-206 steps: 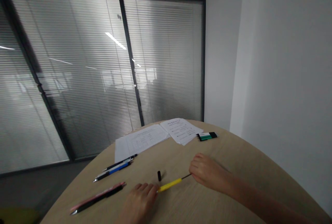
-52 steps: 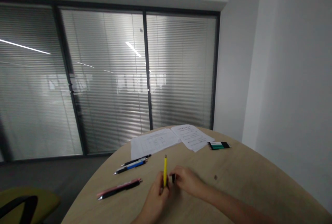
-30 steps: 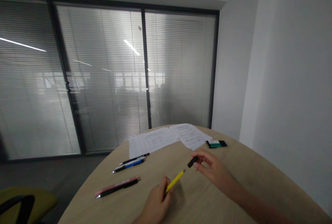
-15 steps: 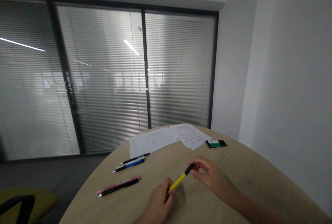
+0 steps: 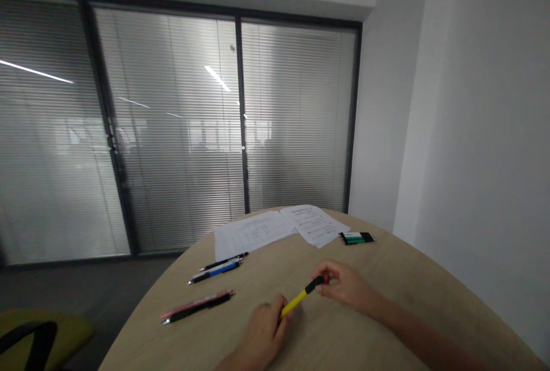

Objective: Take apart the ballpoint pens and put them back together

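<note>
Curved wood table (image 5: 412, 285): pens (image 5: 213, 272) are laid left of left hand (image 5: 262, 336), printed papers (image 5: 275, 228) and bundled pen pack (image 5: 356, 237) are placed beyond right hand (image 5: 341, 285).

The room is evenly and rather dimly lit, with pale daylight coming through the window blinds (image 5: 172, 130) at the far side, brightest around the middle panes. Thin streaks of glare from ceiling lights (image 5: 217, 78) reflect in the glass, and a longer one (image 5: 36, 71) shows at far left. The wall (image 5: 472, 130) on the right falls into soft grey. On the table (image 5: 378, 285), a faint, soft shadow lies beneath the yellow pen (image 5: 294, 304) and the left hand (image 5: 261, 339). The wide lens bows the table's edge and tilts the window frame (image 5: 88, 130) near the left side. The whole picture looks slightly soft, and the print on the papers (image 5: 275, 228) is too blurred to read.
</note>
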`<state>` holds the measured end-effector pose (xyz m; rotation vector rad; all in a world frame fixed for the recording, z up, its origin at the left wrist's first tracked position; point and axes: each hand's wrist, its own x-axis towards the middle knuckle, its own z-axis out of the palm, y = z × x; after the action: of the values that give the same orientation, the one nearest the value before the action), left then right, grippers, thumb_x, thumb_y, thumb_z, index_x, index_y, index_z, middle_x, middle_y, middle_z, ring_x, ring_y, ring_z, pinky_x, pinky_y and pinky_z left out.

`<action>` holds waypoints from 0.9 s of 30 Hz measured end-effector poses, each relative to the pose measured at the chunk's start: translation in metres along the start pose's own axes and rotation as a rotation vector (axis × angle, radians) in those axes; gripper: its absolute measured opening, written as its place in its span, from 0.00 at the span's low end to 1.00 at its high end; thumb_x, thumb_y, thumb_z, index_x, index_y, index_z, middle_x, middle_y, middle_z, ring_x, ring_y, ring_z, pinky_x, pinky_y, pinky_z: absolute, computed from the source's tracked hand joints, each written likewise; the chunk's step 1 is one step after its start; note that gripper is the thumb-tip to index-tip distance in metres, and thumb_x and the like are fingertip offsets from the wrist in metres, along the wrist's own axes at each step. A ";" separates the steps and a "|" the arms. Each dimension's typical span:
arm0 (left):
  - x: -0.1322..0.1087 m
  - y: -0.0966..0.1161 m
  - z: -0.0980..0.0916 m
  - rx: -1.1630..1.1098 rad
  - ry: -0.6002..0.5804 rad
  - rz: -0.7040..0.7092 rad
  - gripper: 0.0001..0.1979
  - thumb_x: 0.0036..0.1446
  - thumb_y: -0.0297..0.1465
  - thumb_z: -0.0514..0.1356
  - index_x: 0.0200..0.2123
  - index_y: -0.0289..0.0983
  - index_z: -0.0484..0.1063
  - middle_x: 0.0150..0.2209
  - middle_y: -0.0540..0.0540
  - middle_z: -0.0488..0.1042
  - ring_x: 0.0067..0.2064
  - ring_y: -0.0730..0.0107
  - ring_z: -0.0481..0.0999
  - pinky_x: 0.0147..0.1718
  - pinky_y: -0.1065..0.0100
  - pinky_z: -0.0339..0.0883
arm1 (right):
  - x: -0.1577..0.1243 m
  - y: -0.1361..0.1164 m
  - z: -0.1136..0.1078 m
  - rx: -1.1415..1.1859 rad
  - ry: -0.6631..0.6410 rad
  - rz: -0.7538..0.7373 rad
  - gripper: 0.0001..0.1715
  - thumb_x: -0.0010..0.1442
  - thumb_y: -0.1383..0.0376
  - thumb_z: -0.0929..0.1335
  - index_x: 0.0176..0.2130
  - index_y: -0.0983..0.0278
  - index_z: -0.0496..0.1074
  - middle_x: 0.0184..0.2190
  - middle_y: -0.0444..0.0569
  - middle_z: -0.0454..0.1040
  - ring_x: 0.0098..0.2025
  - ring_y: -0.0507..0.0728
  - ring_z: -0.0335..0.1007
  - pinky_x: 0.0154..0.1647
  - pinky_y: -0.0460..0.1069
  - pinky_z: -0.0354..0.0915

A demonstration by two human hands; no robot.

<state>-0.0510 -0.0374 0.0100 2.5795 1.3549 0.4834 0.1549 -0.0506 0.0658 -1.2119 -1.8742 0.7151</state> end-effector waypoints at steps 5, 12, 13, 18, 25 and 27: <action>-0.002 0.001 -0.005 0.245 -0.009 0.180 0.10 0.59 0.31 0.43 0.36 0.37 0.61 0.31 0.44 0.73 0.32 0.63 0.71 0.31 0.66 0.61 | -0.007 -0.015 0.004 -0.172 -0.111 0.052 0.07 0.40 0.72 0.69 0.26 0.65 0.72 0.25 0.45 0.72 0.31 0.53 0.66 0.33 0.46 0.61; 0.001 -0.003 -0.007 0.327 -0.007 0.220 0.09 0.59 0.30 0.44 0.36 0.37 0.61 0.29 0.45 0.74 0.30 0.64 0.72 0.31 0.66 0.62 | -0.011 -0.011 0.007 -0.299 -0.106 -0.047 0.12 0.44 0.70 0.69 0.34 0.65 0.73 0.33 0.48 0.74 0.37 0.55 0.67 0.40 0.48 0.60; 0.002 -0.004 -0.008 0.327 -0.002 0.189 0.09 0.60 0.31 0.44 0.36 0.37 0.62 0.29 0.45 0.74 0.31 0.64 0.72 0.31 0.67 0.62 | -0.009 -0.005 0.000 -0.304 -0.109 -0.099 0.16 0.44 0.70 0.69 0.38 0.64 0.72 0.36 0.49 0.73 0.40 0.56 0.66 0.44 0.49 0.59; 0.005 -0.009 -0.010 0.284 0.025 0.051 0.10 0.60 0.31 0.44 0.38 0.37 0.62 0.30 0.45 0.74 0.32 0.65 0.72 0.31 0.69 0.61 | 0.000 0.047 -0.046 -0.383 0.101 -0.030 0.20 0.52 0.68 0.63 0.46 0.65 0.66 0.44 0.53 0.69 0.46 0.57 0.63 0.49 0.52 0.56; -0.001 0.003 -0.010 0.316 -0.033 0.120 0.10 0.60 0.31 0.44 0.37 0.36 0.63 0.29 0.44 0.74 0.31 0.64 0.72 0.30 0.68 0.62 | -0.005 0.119 -0.051 -0.502 -0.066 0.270 0.19 0.50 0.66 0.63 0.43 0.69 0.67 0.34 0.53 0.72 0.34 0.56 0.67 0.36 0.48 0.60; -0.002 0.004 -0.008 0.342 -0.052 0.153 0.09 0.59 0.30 0.44 0.37 0.37 0.62 0.29 0.45 0.74 0.31 0.64 0.72 0.30 0.67 0.62 | -0.003 0.126 -0.044 -0.501 -0.070 0.278 0.13 0.49 0.68 0.64 0.37 0.68 0.70 0.31 0.51 0.72 0.33 0.55 0.67 0.33 0.47 0.59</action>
<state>-0.0518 -0.0413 0.0182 2.9626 1.3285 0.2177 0.2537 -0.0028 -0.0098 -1.8095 -2.0332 0.4417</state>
